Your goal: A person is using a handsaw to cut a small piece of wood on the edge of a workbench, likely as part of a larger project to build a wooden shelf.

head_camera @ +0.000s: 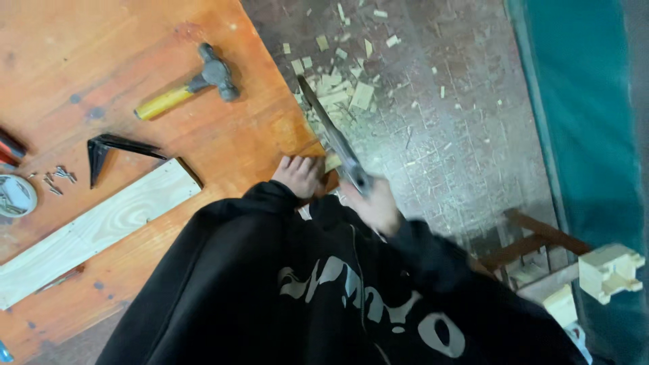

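Observation:
My right hand (376,205) grips the handle of a long grey blade (329,126), a saw or large knife, which slants up and left past the corner of the orange wooden table (223,145). It looks blurred by motion. My left hand (298,175) rests on the table corner, its fingers curled over a small piece of pale wood (332,162) at the edge, right beside the blade. My black sleeves and black top fill the lower middle of the view.
On the table lie a hammer (191,83) with a yellow handle, a black metal square (111,151), a long pale plank (94,226), several nails (57,179) and a round tin (15,195). Wood chips (345,84) litter the tiled floor. Wooden pieces (608,270) stand at lower right by a teal wall (588,122).

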